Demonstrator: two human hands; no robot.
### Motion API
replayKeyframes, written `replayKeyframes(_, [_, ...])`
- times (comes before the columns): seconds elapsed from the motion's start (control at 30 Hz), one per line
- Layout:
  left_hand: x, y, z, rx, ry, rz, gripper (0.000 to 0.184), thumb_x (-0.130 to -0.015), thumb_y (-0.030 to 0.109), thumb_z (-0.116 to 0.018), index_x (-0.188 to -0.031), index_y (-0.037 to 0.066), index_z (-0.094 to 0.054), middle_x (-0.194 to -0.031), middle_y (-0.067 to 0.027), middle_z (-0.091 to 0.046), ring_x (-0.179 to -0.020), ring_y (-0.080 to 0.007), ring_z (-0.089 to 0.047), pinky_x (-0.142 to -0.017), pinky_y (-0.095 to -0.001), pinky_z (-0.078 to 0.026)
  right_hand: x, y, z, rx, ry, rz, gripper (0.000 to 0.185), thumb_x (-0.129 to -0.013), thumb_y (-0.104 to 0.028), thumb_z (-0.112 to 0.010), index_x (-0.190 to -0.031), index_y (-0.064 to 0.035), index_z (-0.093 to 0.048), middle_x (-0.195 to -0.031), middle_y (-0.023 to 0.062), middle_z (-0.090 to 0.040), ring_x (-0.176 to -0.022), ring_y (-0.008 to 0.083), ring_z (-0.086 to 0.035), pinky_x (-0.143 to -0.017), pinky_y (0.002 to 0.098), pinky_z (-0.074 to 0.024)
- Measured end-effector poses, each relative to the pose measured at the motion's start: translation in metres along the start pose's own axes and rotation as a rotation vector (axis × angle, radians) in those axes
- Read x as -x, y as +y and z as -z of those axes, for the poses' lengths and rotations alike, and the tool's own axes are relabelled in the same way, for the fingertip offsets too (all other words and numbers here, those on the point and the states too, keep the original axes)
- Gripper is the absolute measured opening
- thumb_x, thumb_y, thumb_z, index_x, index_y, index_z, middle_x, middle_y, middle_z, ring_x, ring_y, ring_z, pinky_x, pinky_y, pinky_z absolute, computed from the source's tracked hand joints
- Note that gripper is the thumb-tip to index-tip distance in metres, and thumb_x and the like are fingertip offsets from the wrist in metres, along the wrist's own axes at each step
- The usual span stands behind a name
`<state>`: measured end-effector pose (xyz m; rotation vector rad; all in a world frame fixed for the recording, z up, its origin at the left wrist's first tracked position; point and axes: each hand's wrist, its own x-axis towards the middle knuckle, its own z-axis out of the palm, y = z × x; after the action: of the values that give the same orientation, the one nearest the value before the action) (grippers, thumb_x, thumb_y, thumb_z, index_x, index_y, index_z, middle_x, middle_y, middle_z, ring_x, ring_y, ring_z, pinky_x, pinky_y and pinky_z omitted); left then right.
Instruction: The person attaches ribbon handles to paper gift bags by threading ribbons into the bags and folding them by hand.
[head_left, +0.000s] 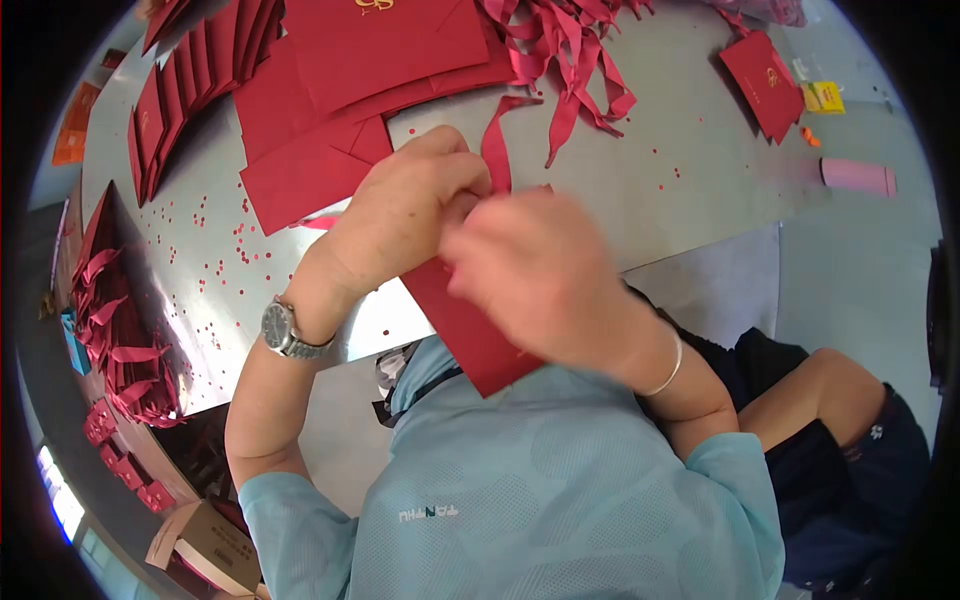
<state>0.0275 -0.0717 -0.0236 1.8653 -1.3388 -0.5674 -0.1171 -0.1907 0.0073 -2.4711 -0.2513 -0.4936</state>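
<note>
A red paper bag [478, 335] hangs at a slant between my hands and my shirt, over the table's near edge. My left hand [425, 180], with a watch on its wrist, is closed at the bag's top edge. My right hand [545, 275] is curled in front of the bag and smeared by motion; what its fingers pinch is hidden. A red ribbon [496, 150] runs from the tabletop down to where my two hands meet. The fingertips of both hands overlap there.
Flat red bags [390, 50] lie stacked ahead, with a row of standing bags [200, 65] at left. Loose ribbons [570, 60] lie at the back. Ribboned bags [125, 345] sit at the left edge. A pink cylinder [858, 176] is at right, near another red bag [762, 85].
</note>
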Motion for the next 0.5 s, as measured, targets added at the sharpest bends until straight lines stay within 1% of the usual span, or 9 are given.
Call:
replayKeyframes(0.03, [0.000, -0.003, -0.004, -0.052, 0.074, -0.034, 0.007, -0.082, 0.008, -0.064, -0.088, 0.005, -0.063, -0.091, -0.0120, -0.056, -0.085, -0.0336, -0.059, -0.072, -0.0414, -0.049, -0.003, 0.015, 0.002, 0.037, 0.141, -0.040, 0.019, -0.076, -0.010, -0.070, -0.095, -0.0052, -0.065, -0.084, 0.0094, -0.060, -0.082, 0.0282, -0.058, -0.072, 0.0384, -0.0464])
replayKeyframes(0.07, [0.000, -0.003, -0.004, -0.052, 0.075, -0.029, 0.007, -0.082, 0.008, -0.064, -0.088, 0.005, -0.063, -0.091, -0.0120, -0.056, -0.085, -0.0336, -0.059, -0.072, -0.0414, -0.049, -0.008, 0.030, 0.004, 0.074, 0.281, -0.077, 0.011, -0.079, -0.009, -0.065, -0.090, -0.0063, -0.064, -0.083, 0.0087, -0.059, -0.080, 0.0289, -0.057, -0.069, 0.0409, -0.0453])
replayKeyframes(0.1, [0.001, -0.002, -0.003, -0.055, 0.063, -0.009, 0.006, -0.083, 0.008, -0.064, -0.088, 0.005, -0.063, -0.091, -0.0121, -0.056, -0.085, -0.0336, -0.059, -0.072, -0.0417, -0.049, -0.010, 0.041, 0.011, 0.073, 0.214, -0.156, 0.010, -0.081, -0.008, -0.066, -0.090, -0.0047, -0.063, -0.087, 0.0101, -0.062, -0.082, 0.0318, -0.058, -0.071, 0.0428, -0.0468])
replayKeyframes(0.13, [0.001, -0.001, -0.002, -0.059, 0.051, 0.010, 0.006, -0.083, 0.008, -0.064, -0.087, 0.004, -0.063, -0.091, -0.0122, -0.056, -0.085, -0.0335, -0.060, -0.072, -0.0419, -0.050, -0.008, 0.048, 0.011, 0.071, 0.214, -0.155, 0.010, -0.081, -0.008, -0.066, -0.090, -0.0047, -0.063, -0.087, 0.0101, -0.062, -0.082, 0.0318, -0.058, -0.071, 0.0428, -0.0468])
replayKeyframes(0.2, [0.001, 0.000, -0.004, -0.095, 0.057, 0.018, 0.005, -0.083, 0.008, -0.065, -0.086, 0.004, -0.062, -0.091, -0.0120, -0.057, -0.085, -0.0336, -0.060, -0.072, -0.0420, -0.050, 0.000, 0.060, 0.005, -0.096, -0.042, -0.237, 0.012, -0.080, -0.008, -0.068, -0.090, -0.0036, -0.062, -0.086, 0.0102, -0.061, -0.083, 0.0319, -0.057, -0.073, 0.0421, -0.0472])
replayKeyframes(0.3, [0.000, -0.001, -0.008, -0.142, 0.079, 0.041, 0.004, -0.083, 0.007, -0.064, -0.085, 0.004, -0.062, -0.090, -0.0115, -0.057, -0.084, -0.0337, -0.060, -0.070, -0.0424, -0.051, 0.007, 0.060, -0.001, -0.132, -0.113, -0.215, 0.011, -0.081, -0.008, -0.068, -0.088, -0.0027, -0.061, -0.086, 0.0102, -0.060, -0.084, 0.0317, -0.057, -0.073, 0.0412, -0.0475])
replayKeyframes(0.33, [0.000, -0.001, -0.009, -0.162, 0.095, 0.053, 0.004, -0.083, 0.006, -0.064, -0.085, 0.004, -0.061, -0.090, -0.0112, -0.057, -0.084, -0.0338, -0.060, -0.069, -0.0427, -0.051, 0.009, 0.059, -0.004, -0.134, -0.119, -0.215, 0.011, -0.081, -0.008, -0.068, -0.088, -0.0027, -0.061, -0.086, 0.0102, -0.060, -0.084, 0.0317, -0.057, -0.073, 0.0412, -0.0475])
replayKeyframes(0.43, [-0.002, -0.003, -0.014, -0.237, 0.168, 0.041, 0.004, -0.082, 0.005, -0.063, -0.086, 0.005, -0.061, -0.089, -0.0108, -0.057, -0.083, -0.0337, -0.061, -0.067, -0.0432, -0.052, 0.016, 0.057, -0.015, -0.244, -0.012, -0.250, 0.009, -0.081, -0.007, -0.068, -0.085, -0.0029, -0.060, -0.087, 0.0104, -0.059, -0.084, 0.0310, -0.056, -0.073, 0.0404, -0.0476])
replayKeyframes(0.5, [-0.001, -0.006, -0.016, -0.216, 0.219, 0.057, 0.004, -0.083, 0.004, -0.063, -0.086, 0.005, -0.061, -0.089, -0.0106, -0.057, -0.082, -0.0336, -0.061, -0.066, -0.0431, -0.052, 0.020, 0.058, -0.018, -0.158, 0.029, -0.159, 0.011, -0.080, -0.005, -0.070, -0.084, -0.0032, -0.060, -0.087, 0.0104, -0.059, -0.082, 0.0310, -0.055, -0.072, 0.0398, -0.0476])
